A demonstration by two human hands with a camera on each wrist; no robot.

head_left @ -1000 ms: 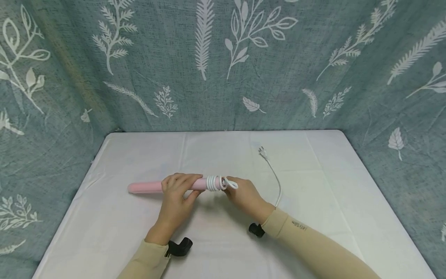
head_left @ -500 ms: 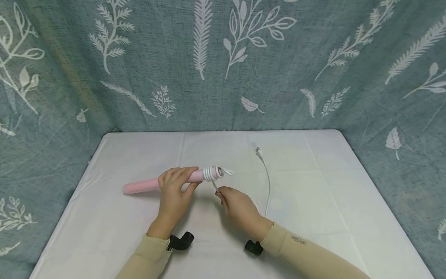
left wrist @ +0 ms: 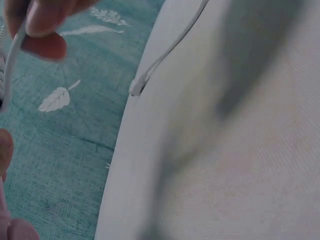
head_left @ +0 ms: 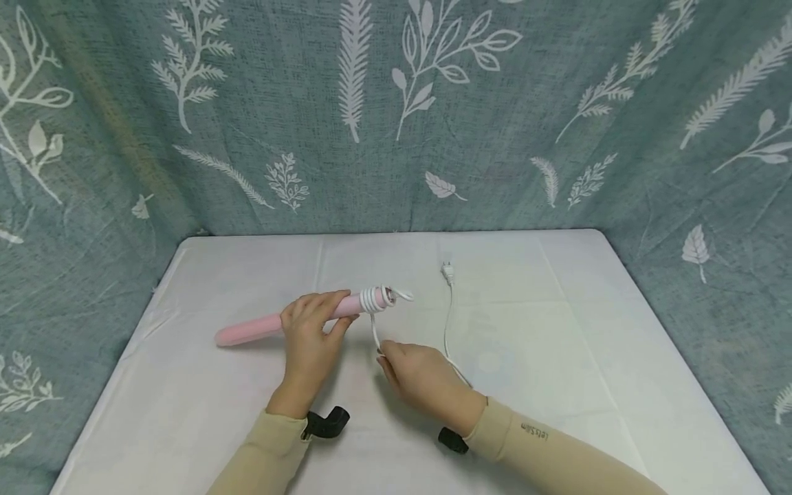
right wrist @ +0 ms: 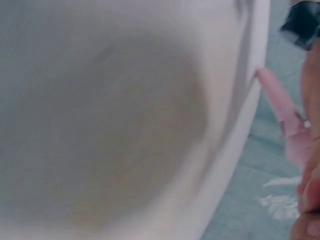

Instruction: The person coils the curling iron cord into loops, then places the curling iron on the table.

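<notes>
A slim pink hair straightener point(head_left: 247, 331) slants up to the right in the head view, its left tip low near the table. My left hand point(head_left: 311, 347) grips it around the middle, fingers over the top and thumb below. Several turns of white power cord point(head_left: 370, 300) wrap its right end, where a small loop sticks out. Below the turns, my right hand point(head_left: 427, 378) pinches the cord, which runs taut down to the fingertips. The left wrist view shows those fingertips point(left wrist: 45, 22) on the cord close up. In the right wrist view the straightener point(right wrist: 280, 100) is partly hidden by fingers.
The cord's free end trails from under the right hand across the white-covered table point(head_left: 544, 330), ending in a two-pin plug point(head_left: 448, 271). A leaf-patterned green curtain point(head_left: 396, 185) encloses the back and sides. Black wrist camera mounts point(head_left: 329, 422) sit at both cuffs.
My right hand has come from the straightener's wound end down toward me, drawing out a length of cord. The straightener's right end has risen, and the plug has slid slightly left.
</notes>
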